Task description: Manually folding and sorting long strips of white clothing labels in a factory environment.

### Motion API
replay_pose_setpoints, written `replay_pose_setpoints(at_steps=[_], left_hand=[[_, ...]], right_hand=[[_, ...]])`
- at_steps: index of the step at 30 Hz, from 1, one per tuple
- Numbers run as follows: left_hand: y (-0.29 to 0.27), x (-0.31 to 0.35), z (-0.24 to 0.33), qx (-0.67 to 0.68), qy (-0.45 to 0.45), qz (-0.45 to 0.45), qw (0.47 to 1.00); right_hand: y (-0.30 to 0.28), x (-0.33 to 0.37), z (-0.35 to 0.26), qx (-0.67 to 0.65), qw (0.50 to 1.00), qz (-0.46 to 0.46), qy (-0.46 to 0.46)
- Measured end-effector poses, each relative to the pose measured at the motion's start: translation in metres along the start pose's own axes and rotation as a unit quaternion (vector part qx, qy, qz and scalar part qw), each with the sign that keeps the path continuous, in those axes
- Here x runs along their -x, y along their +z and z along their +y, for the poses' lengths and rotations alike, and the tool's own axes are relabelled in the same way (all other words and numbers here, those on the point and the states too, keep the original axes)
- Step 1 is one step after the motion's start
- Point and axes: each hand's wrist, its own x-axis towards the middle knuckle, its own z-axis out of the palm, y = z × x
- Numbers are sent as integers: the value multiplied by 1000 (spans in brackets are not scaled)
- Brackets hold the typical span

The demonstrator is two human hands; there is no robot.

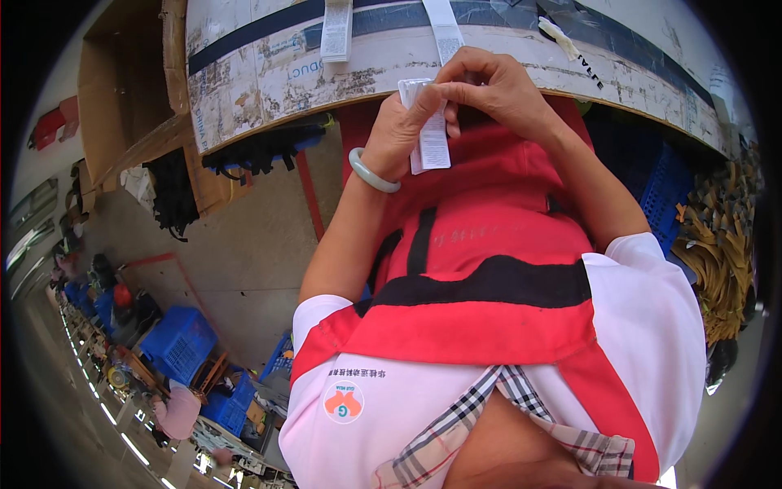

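Observation:
My left hand [399,132] is closed around a thin stack of white printed labels [432,148], its thumb lying across their upper part. The stack hangs down in front of the red apron. My right hand [507,91] meets it from the right, thumb and forefinger pinched together at the left thumb's tip, by the upper edge of the stack. What sits in that pinch is hidden. Just beyond my hands, a white printed label strip [444,31] lies on the cardboard-covered table [269,90]. A second stack of white labels [336,34] lies further left.
A crumpled whitish piece [559,37] lies at the table's right. An open cardboard box [122,98] stands at the left. Blue crates [179,344] and a person in pink [177,410] are at lower left. Brown strips [717,253] hang in a pile at right.

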Motion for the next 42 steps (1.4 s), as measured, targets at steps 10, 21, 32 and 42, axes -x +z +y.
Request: replay_pose_setpoints(at_steps=[10, 21, 32, 42], left_hand=[[0, -6, 4, -29, -6, 46, 999], [-2, -7, 19, -330, 303, 107, 887], [-2, -3, 10, -219, 255, 90, 938], [-4, -1, 7, -228, 189, 102, 950]], right_hand=[[-34, -50, 25, 337, 904, 190, -182], [-14, -8, -10, 141, 982, 25, -125], [-12, -2, -7, 65, 994, 15, -85], [-18, 1, -10, 44, 999, -30, -11]])
